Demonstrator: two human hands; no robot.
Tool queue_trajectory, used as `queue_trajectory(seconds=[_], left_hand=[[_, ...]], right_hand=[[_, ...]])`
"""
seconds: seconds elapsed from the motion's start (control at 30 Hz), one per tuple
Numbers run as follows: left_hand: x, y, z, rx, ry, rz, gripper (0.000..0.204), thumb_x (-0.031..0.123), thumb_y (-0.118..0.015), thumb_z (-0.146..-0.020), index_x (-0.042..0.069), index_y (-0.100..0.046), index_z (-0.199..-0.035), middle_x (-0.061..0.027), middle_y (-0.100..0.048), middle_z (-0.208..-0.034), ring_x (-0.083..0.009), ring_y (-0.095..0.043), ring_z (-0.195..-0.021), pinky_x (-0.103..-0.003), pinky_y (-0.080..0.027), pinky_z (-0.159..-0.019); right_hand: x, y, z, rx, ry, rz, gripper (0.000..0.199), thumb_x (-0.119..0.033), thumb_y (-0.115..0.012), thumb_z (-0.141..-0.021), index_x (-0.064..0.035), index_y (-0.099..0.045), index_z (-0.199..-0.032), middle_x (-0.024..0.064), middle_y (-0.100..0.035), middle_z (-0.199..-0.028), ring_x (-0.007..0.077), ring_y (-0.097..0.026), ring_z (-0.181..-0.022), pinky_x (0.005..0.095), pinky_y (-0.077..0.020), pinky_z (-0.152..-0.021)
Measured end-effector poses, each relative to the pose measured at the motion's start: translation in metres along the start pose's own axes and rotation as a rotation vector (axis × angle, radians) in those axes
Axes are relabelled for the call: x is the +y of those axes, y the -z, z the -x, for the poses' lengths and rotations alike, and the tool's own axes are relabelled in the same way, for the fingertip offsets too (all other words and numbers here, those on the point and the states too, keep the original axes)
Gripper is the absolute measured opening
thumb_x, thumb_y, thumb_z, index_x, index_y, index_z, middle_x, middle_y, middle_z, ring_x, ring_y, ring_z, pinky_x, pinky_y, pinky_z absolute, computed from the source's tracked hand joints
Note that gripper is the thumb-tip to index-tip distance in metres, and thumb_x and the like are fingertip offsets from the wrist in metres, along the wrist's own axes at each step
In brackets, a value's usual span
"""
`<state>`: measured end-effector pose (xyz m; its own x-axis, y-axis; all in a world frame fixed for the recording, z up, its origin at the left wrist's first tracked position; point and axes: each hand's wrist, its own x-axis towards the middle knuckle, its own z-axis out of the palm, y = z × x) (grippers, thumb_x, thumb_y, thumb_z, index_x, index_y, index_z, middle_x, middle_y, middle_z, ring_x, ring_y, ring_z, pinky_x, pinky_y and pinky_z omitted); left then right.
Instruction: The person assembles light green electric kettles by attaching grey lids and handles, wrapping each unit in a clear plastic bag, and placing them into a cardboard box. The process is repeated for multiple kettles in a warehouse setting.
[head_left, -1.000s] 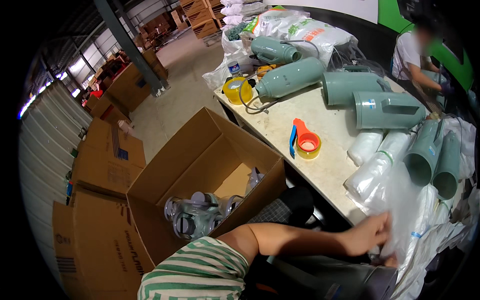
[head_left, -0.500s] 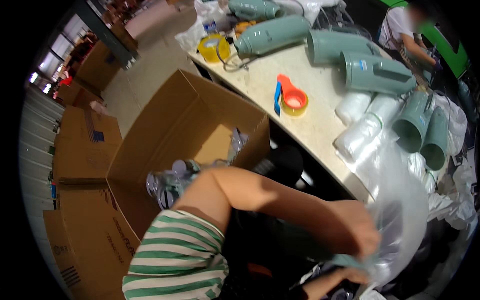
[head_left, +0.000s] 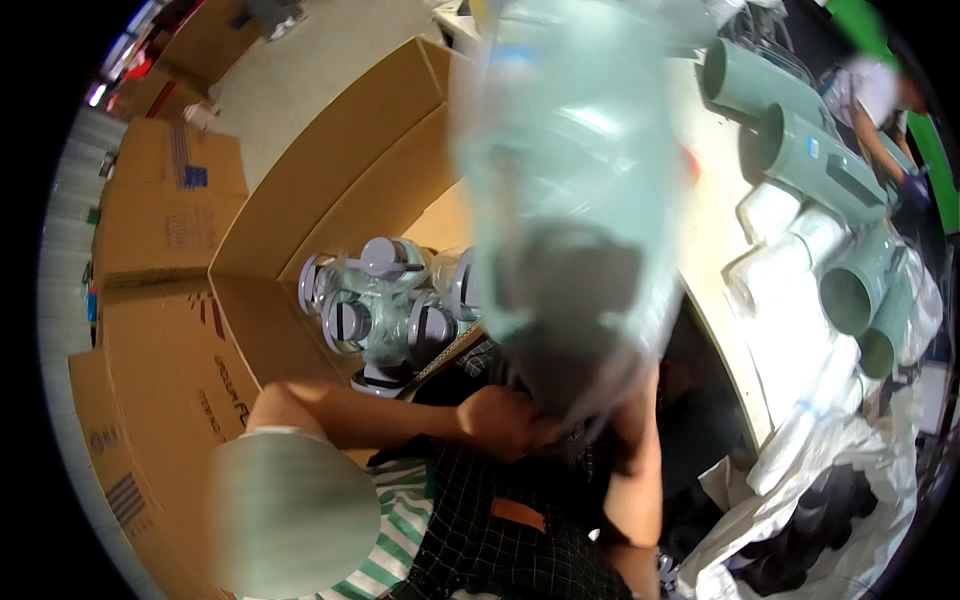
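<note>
Close in front of the person's dark checked apron [head_left: 470, 530], a pale green flask [head_left: 575, 150] wrapped in a clear plastic bag [head_left: 630, 300] is held up, blurred, its darker grey end toward the body. The right hand [head_left: 635, 405] grasps it at that lower end, its fingers mostly hidden by the plastic. The left hand [head_left: 505, 422] is curled beside the gathered end of the bag; blur makes it impossible to tell whether it pinches the film. Low on the right, a white sack [head_left: 720, 540] gapes around dark pieces [head_left: 810, 540] too dim to identify. Just beyond the left forearm, an open cardboard box [head_left: 330, 190] contains a cluster of bagged containers with purple-grey lids [head_left: 348, 320]. To the right runs a cream table [head_left: 715, 240], bearing white plastic rolls [head_left: 775, 265] and green cylindrical casings [head_left: 825, 165] lying on their sides. Brown cartons [head_left: 165, 230] stand left of the box; across the table, farther off, is a co-worker [head_left: 870, 100].
</note>
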<state>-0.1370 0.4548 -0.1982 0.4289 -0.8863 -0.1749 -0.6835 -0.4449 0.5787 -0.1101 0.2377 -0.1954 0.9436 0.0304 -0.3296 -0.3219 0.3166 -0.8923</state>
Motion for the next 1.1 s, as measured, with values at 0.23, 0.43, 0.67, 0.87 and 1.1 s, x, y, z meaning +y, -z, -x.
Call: queue_trajectory(seconds=[0.23, 0.43, 0.67, 0.87, 1.1], left_hand=[[-0.107, 0.079, -0.018, 0.745, 0.149, 1.208, 0.028, 0.026, -0.059, -0.101, 0.005, -0.067, -0.118, -0.0142, -0.072, -0.108, -0.0258, -0.072, -0.097, -0.036, -0.058, -0.081], [-0.344, -0.001, -0.033, 1.601, 0.299, 2.063, 0.041, 0.038, -0.044, -0.108, 0.016, -0.051, -0.142, -0.0071, -0.052, -0.149, -0.0288, -0.051, -0.135, -0.043, -0.046, -0.108], [-0.334, -0.049, -0.01, 1.589, 1.214, 1.198, 0.037, 0.025, -0.063, -0.099, 0.001, -0.06, -0.127, -0.0075, -0.063, -0.123, -0.0218, -0.062, -0.103, -0.036, -0.05, -0.091], [-0.339, 0.235, -0.164, 1.578, 0.411, 0.3, 0.062, 0.021, -0.073, -0.092, -0.005, -0.043, -0.14, -0.0218, -0.046, -0.141, -0.0305, -0.049, -0.13, -0.041, -0.038, -0.112], [-0.393, 0.339, -0.299, 1.204, 0.681, 0.969, 0.036, 0.044, -0.072, -0.091, 0.009, -0.064, -0.088, -0.0013, -0.058, -0.072, -0.0131, -0.051, -0.059, -0.03, -0.041, -0.053]], right_hand=[[-0.031, -0.045, -0.046, -0.267, 0.026, 0.064, 0.07, -0.012, -0.067, -0.097, -0.0045, -0.028, -0.154, 0.0175, -0.062, -0.131, 0.0224, -0.062, -0.115, 0.0346, -0.0498, -0.098], [0.034, -0.01, -0.002, -0.159, -0.055, 0.166, 0.05, -0.005, -0.063, -0.098, -0.0032, -0.044, -0.144, 0.013, -0.066, -0.127, 0.0173, -0.063, -0.112, 0.028, -0.0515, -0.089], [0.068, 0.041, 0.041, 0.376, -0.21, -0.055, 0.024, -0.003, -0.058, -0.1, 0.0011, -0.06, -0.123, 0.0101, -0.072, -0.106, 0.0103, -0.065, -0.086, 0.0238, -0.0522, -0.079], [0.072, 0.041, 0.011, 0.407, -0.167, -0.048, 0.017, 0.0, -0.056, -0.099, -0.0008, -0.062, -0.115, 0.0063, -0.068, -0.097, 0.011, -0.064, -0.084, 0.0245, -0.052, -0.076], [0.041, 0.043, -0.014, 0.396, -0.056, 0.029, 0.015, 0.002, -0.064, -0.095, -0.0013, -0.062, -0.109, -0.0011, -0.061, -0.086, 0.006, -0.057, -0.078, 0.0224, -0.0475, -0.073]])
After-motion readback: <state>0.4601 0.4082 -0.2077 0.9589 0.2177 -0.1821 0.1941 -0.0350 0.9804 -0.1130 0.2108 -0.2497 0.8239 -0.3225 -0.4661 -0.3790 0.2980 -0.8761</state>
